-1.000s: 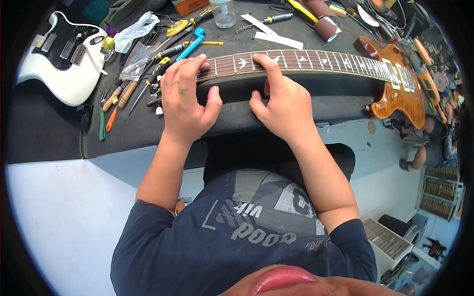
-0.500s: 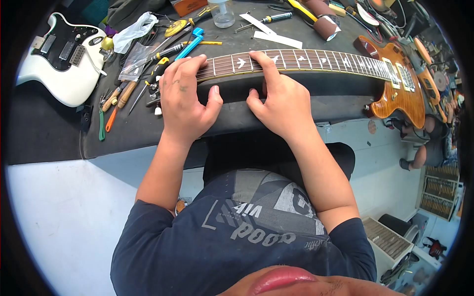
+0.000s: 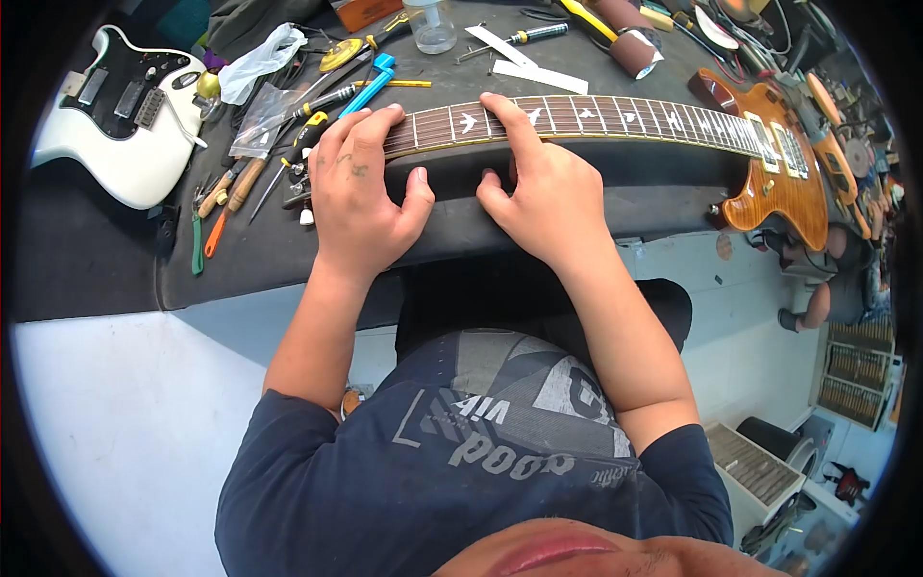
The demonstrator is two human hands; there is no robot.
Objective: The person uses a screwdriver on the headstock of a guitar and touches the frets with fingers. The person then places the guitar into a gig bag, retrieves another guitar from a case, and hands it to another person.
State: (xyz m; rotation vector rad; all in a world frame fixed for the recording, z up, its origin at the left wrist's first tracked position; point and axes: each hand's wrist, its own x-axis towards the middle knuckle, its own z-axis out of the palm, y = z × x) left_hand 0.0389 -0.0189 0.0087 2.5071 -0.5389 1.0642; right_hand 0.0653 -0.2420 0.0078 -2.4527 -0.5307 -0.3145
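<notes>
An electric guitar point(image 3: 760, 120) with an amber flamed body lies face up, its body at the right and its neck point(image 3: 615, 117) running left across the bench. My left hand point(image 3: 361, 188) lies over the headstock end, fingers bent onto the strings and thumb apart on the near side. It covers most of the headstock; some tuners show beside it. My right hand point(image 3: 548, 188) reaches over the neck a few frets along, its index finger stretched onto the strings. That thumb stays apart below the neck, and its other fingers are mostly hidden. Neither hand is closed round the neck.
A white guitar body point(image 3: 135, 159) lies at the left. Screwdrivers, a blue tool point(image 3: 370, 85), plastic bags point(image 3: 261, 65) and a clear jar point(image 3: 433, 34) crowd the bench behind my left hand. White strips point(image 3: 540, 77) and a sandpaper roll point(image 3: 636, 54) lie beyond the neck. Another person's legs point(image 3: 817, 306) show at right.
My right index fingertip has shifted slightly left and toward the far edge of the neck. The left hand and the guitar look unmoved.
</notes>
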